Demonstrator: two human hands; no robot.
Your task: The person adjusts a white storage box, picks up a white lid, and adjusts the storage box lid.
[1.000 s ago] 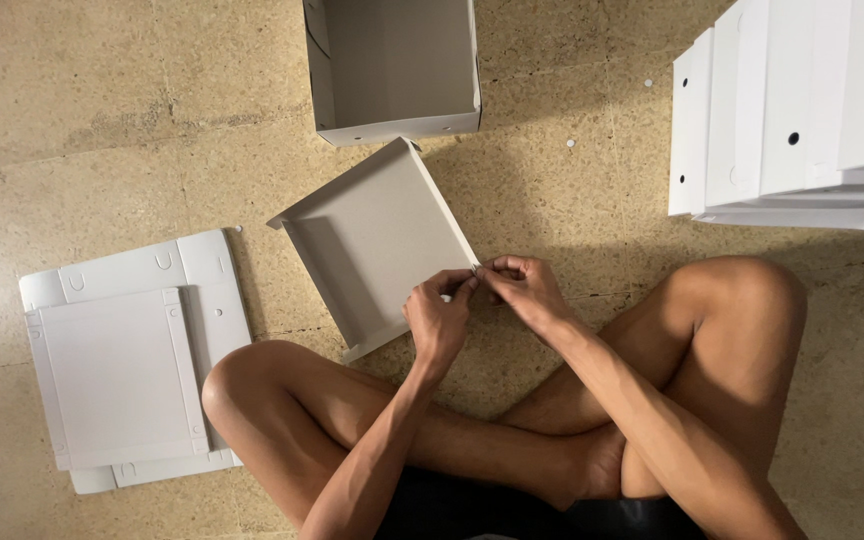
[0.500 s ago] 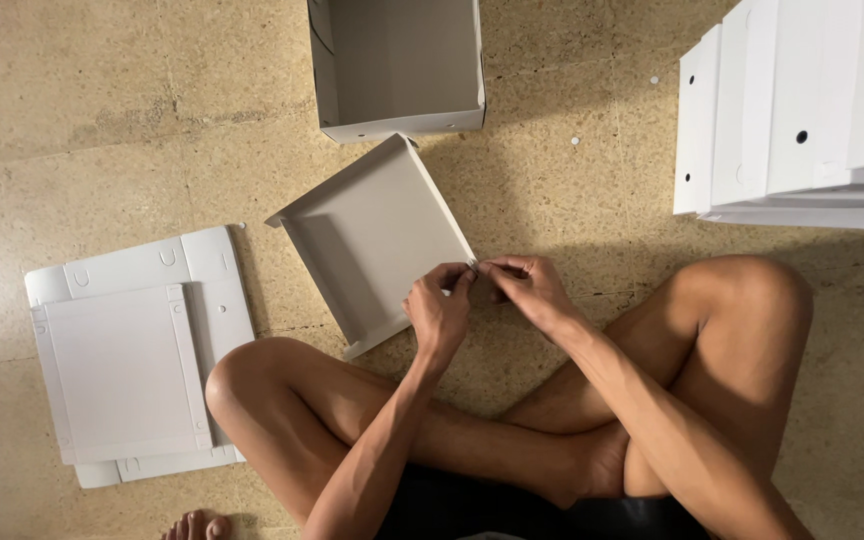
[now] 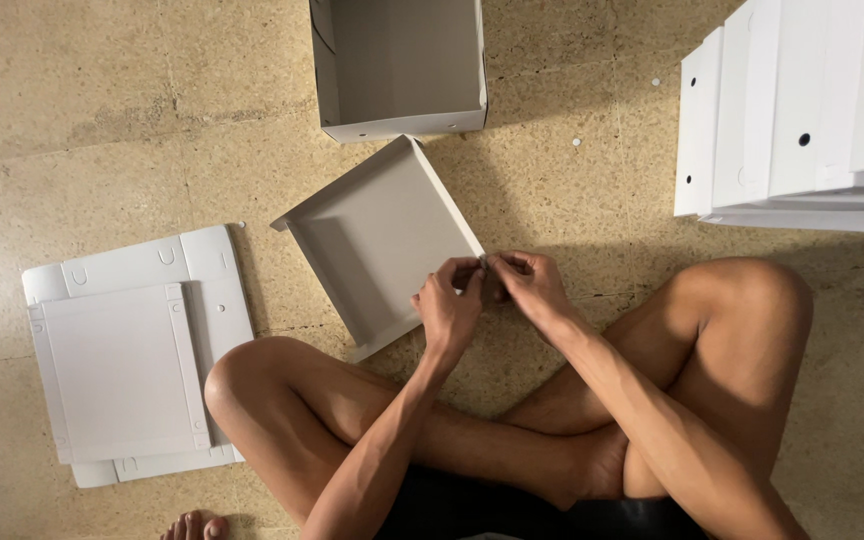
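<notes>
Corner-fastening step: left hand and right hand pinch closed on the near-right corner of the shallow white tray, floor centre; next, judged, seating that corner squarely.

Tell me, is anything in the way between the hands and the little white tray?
No, nothing visible is. The left hand and right hand are already at the tray, pinching its near right corner together. The deeper box and the flat sheets lie apart from it on the floor.
</notes>
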